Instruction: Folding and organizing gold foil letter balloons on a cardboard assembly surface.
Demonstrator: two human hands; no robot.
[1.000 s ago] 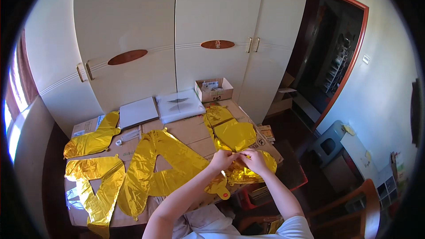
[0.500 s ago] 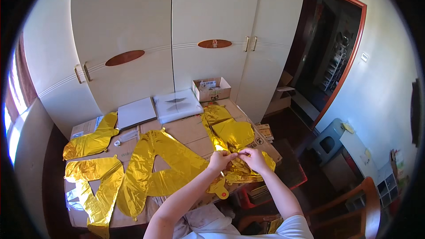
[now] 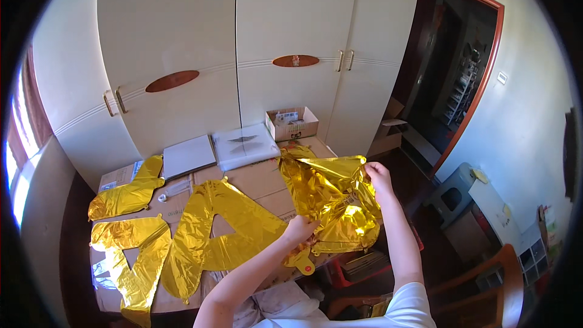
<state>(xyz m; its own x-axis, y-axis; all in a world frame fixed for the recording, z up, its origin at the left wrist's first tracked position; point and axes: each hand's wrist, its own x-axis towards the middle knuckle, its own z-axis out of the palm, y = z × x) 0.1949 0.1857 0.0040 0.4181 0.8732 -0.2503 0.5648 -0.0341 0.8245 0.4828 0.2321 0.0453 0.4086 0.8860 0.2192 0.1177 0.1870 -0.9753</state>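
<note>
Plainly between left hand (image 3: 300, 229) and right hand (image 3: 379, 177), crumpled gold foil balloon (image 3: 333, 192), both hands pinching its edges

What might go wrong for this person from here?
The gold foil is stretched between the left hand and right hand, so pulling too hard might crease or tear it.
The left forearm crosses over the A-shaped foil piece and might drag it.
The foil piece at lower left overhangs the table's near edge and might slip.
</note>
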